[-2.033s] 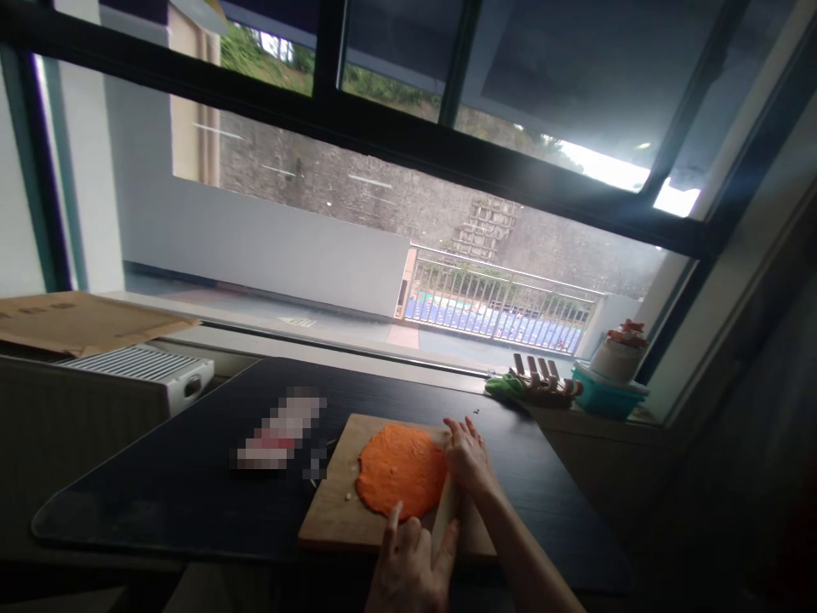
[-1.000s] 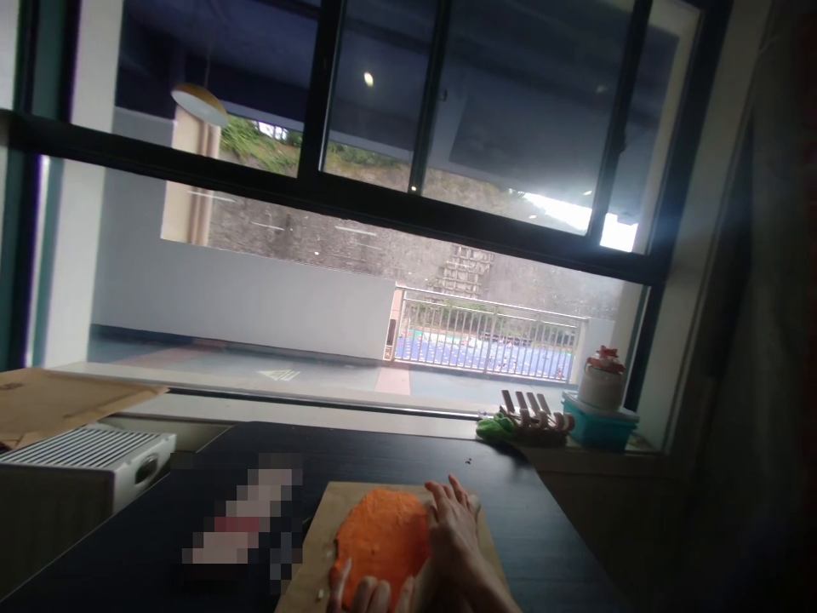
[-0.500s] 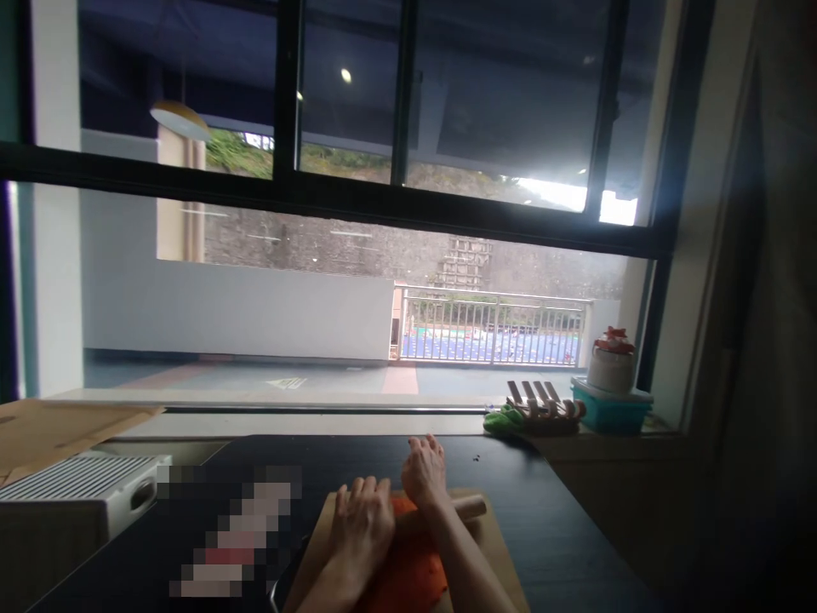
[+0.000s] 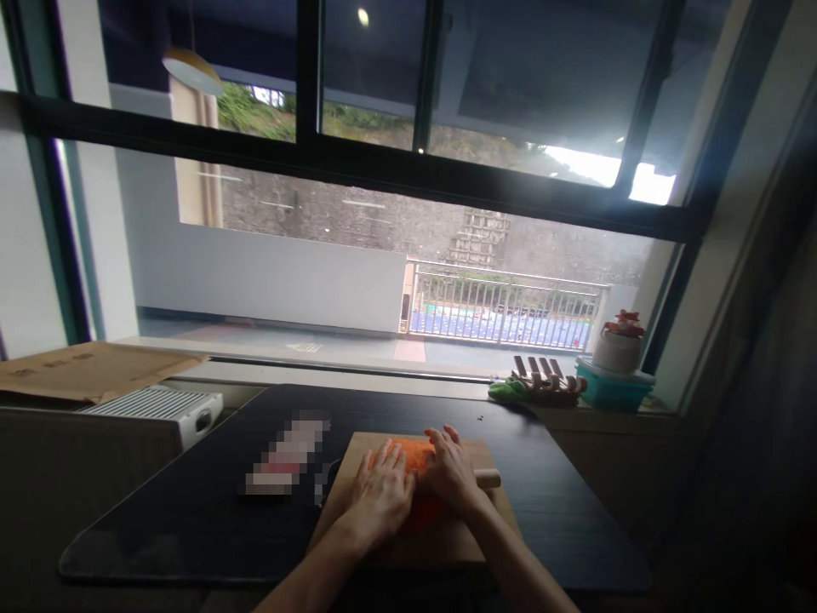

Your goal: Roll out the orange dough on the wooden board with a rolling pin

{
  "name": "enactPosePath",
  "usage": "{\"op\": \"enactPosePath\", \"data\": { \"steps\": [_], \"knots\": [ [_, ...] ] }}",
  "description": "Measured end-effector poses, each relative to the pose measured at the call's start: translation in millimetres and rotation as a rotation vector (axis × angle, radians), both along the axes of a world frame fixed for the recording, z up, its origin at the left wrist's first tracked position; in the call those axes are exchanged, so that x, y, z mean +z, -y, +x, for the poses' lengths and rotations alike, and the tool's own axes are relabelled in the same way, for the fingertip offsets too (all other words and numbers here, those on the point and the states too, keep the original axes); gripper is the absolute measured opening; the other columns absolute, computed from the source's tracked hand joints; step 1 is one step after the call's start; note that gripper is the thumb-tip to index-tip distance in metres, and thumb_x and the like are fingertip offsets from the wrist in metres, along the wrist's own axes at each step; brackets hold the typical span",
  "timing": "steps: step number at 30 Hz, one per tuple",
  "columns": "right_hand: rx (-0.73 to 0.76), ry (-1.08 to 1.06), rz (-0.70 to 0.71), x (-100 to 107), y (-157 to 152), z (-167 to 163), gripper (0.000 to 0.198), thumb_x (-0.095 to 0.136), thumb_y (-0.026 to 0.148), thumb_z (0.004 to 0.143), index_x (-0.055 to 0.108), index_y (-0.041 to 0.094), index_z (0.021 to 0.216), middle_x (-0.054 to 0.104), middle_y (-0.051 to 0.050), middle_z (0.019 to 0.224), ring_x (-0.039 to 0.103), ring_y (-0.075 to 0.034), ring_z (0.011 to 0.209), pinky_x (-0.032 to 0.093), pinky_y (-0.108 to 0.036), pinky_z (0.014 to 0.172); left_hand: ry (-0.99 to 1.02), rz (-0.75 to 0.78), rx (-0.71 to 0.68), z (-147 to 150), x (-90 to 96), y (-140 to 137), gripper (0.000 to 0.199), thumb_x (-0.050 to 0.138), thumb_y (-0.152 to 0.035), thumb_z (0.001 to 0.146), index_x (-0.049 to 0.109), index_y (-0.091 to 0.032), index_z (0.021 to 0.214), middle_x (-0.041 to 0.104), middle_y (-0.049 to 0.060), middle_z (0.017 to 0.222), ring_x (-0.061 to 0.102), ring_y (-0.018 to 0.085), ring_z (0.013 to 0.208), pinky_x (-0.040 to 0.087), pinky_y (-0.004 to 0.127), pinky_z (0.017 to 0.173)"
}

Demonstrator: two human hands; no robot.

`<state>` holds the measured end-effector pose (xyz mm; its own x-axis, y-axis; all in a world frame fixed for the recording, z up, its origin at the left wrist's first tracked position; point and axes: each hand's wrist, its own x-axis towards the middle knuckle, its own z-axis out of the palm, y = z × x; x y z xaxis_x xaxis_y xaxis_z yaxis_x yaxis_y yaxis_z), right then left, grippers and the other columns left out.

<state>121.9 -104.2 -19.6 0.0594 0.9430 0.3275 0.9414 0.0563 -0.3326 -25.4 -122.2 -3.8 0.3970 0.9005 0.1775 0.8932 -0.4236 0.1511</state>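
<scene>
A flat sheet of orange dough [image 4: 412, 453] lies on a wooden board [image 4: 363, 443], partly covered by my hands. A pale wooden rolling pin [image 4: 488, 478] rests across the dough; only its right end shows clearly. Over the left part of the pin lies my left hand [image 4: 386, 489], palm down, its fingers stretched out onto the dough. My right hand [image 4: 452, 468] presses down near the pin's right end, fingers extended forward and slightly apart. Neither hand's fingers wrap round the pin. The middle of the pin is hidden under the hands.
The board stands on a dark table [image 4: 555, 511]. A blurred-out item [image 4: 290, 460] lies left of it. On the windowsill are a green cloth-like thing [image 4: 507, 390], a dark slatted object [image 4: 547, 383] and a teal box [image 4: 613, 385] bearing a jar [image 4: 618, 351]. Brown paper [image 4: 95, 370] lies at left.
My right hand has drawn back toward me and lies lower over the pin, more of the far dough showing. The left hand remains palm down. The view has tilted downward.
</scene>
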Motion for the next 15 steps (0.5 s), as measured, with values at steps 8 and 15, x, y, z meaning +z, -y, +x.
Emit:
{"op": "enactPosePath", "data": {
  "steps": [8,15],
  "knots": [
    [-0.195,0.051,-0.123,16,-56,17,0.043,0.036,0.018,0.086,0.057,0.015,0.124,0.06,-0.011,0.124,0.038,-0.025,0.129,0.029,-0.037,0.102,-0.003,-0.169,0.122,11,-1.6,-74,0.059,0.024,-0.04,0.09,0.042,-0.012,0.138,0.04,0.013,0.146,0.029,0.03,0.137,0.022,0.056,0.109],
    [-0.204,0.054,-0.204,11,-50,18,0.043,0.04,0.019,0.084,0.056,0.015,0.124,0.058,-0.014,0.124,0.04,-0.029,0.125,0.03,-0.042,0.099,-0.077,-0.238,0.118,13,0.4,-80,0.064,0.024,-0.044,0.088,0.036,-0.011,0.141,0.03,0.013,0.151,0.021,0.029,0.141,0.013,0.058,0.111]
  ]
}}
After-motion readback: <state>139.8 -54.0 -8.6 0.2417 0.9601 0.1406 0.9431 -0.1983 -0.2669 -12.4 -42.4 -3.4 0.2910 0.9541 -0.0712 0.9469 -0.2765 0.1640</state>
